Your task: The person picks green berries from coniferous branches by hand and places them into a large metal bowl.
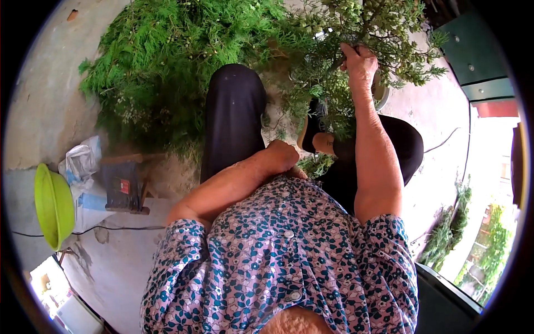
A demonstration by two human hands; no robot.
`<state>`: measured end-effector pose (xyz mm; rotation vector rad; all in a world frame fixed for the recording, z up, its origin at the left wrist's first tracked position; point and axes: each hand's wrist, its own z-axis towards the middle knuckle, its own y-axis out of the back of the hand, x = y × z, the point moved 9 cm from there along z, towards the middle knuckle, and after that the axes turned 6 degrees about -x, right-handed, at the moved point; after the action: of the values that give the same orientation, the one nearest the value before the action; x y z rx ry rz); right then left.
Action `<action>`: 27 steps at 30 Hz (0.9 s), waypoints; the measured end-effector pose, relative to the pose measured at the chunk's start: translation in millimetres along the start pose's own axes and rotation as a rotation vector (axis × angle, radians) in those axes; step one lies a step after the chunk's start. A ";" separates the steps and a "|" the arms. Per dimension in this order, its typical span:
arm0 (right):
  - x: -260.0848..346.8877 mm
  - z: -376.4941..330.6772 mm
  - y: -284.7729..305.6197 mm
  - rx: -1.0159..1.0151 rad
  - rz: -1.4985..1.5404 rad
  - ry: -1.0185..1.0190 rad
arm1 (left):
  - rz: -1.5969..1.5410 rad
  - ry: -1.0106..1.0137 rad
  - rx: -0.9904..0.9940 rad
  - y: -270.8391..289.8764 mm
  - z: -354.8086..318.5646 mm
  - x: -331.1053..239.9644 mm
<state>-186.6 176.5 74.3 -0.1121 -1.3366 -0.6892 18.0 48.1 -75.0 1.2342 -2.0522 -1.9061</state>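
Observation:
My right hand [360, 61] reaches forward into an evergreen branch [384, 25] with scaly leaves and small pale green cones. Its fingers are closed on the branch, and leaves cover part of the grip. My left hand [282, 157] rests low by my lap, close to my shirt front, with its fingers curled in. What it holds, if anything, is hidden. Just beside it a small green sprig [316, 165] shows between my legs. A large heap of bright green evergreen cuttings [178, 55] spreads ahead and to the left of my knee.
Behind the branch stands part of a round container [382, 92]. On the left are a lime-green basin [54, 206], a white plastic sack [83, 161] and a small dark stool [123, 186]. A dark cable [105, 227] crosses the floor. Green drawers [473, 55] stand far right.

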 end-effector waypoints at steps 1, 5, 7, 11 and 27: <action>0.8 -3.0 -0.1 0.004 0.000 0.001 | -0.002 0.015 0.024 0.9 -0.1 0.9; -1.4 -17.3 11.7 -0.029 -0.049 -0.022 | -0.025 -0.006 0.097 -1.6 0.9 0.6; -7.6 -19.3 17.0 -0.034 -0.028 -0.079 | -0.028 -0.005 0.104 -2.5 4.7 0.5; -19.2 -14.6 23.6 -0.044 0.054 -0.120 | -0.036 -0.035 0.085 5.7 5.3 -4.8; -79.5 -38.7 96.1 -0.052 0.076 -0.374 | -0.329 0.401 -0.688 122.4 -15.9 64.6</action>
<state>-109.2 267.0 20.8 -0.3455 -1.6619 -0.6595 -76.4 -14.9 5.7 1.6206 -0.9184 -2.0023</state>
